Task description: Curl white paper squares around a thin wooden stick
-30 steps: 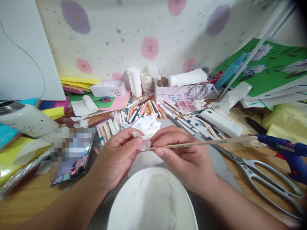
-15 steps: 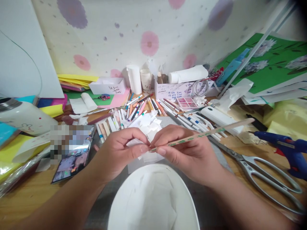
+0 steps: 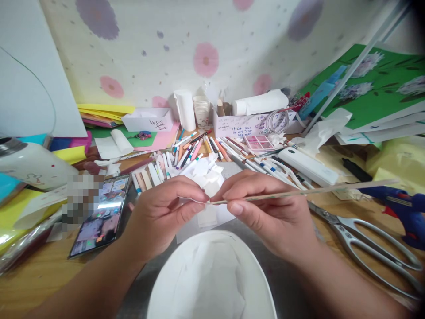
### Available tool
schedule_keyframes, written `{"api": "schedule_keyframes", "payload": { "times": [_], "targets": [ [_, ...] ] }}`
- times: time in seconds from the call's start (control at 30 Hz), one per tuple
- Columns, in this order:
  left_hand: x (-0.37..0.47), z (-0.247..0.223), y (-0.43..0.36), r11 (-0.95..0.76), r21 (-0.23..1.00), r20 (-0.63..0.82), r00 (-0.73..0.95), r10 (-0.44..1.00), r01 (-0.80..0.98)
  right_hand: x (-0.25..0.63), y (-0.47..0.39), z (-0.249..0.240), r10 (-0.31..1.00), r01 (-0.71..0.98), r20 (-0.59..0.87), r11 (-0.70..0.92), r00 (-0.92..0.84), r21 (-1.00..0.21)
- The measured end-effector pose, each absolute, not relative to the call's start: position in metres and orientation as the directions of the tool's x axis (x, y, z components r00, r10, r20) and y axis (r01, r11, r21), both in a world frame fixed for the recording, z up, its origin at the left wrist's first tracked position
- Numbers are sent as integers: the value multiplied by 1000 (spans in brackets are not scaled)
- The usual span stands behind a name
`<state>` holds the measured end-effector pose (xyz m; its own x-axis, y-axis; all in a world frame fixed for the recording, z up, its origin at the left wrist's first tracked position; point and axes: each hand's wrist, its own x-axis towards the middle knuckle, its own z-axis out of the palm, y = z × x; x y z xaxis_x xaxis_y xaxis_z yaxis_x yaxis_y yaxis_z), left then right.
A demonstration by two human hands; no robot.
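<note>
Between my two hands runs a thin, flat beige strip (image 3: 318, 189) with faint green print, now seen almost edge-on. My right hand (image 3: 265, 208) pinches it between thumb and fingers, and its long free end sticks out to the right. At the strip's left end the thumb and fingers of my left hand (image 3: 166, 212) are closed, with a thin whitish edge showing between them. The fingertips of both hands nearly meet. Below them is a white oval container (image 3: 206, 241) lined with crumpled white paper. Behind them lie white paper scraps (image 3: 209, 170).
Scissors (image 3: 352, 235) and a blue glue gun (image 3: 403, 204) lie at right, near the strip's free end. A lit phone (image 3: 99, 217) leans at left beside a white bottle (image 3: 36, 166). Several markers (image 3: 191, 150) spread behind the hands, before paper cups (image 3: 201, 110) and a lettered box (image 3: 242, 126).
The strip has slid or shifted to the right, so more of it sticks out past my right hand. It has also turned edge-on and lies flatter. Both hands stay nearly in place.
</note>
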<state>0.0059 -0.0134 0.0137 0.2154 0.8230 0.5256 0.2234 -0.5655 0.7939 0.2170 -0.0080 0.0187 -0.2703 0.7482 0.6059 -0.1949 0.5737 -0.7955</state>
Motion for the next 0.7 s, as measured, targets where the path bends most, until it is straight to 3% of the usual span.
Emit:
{"api": "schedule_keyframes", "payload": {
  "times": [0.7],
  "targets": [
    [8, 16, -21, -346, 932, 330, 137, 934, 113, 216, -11, 15, 731, -236, 625, 579, -274, -781]
  ]
}}
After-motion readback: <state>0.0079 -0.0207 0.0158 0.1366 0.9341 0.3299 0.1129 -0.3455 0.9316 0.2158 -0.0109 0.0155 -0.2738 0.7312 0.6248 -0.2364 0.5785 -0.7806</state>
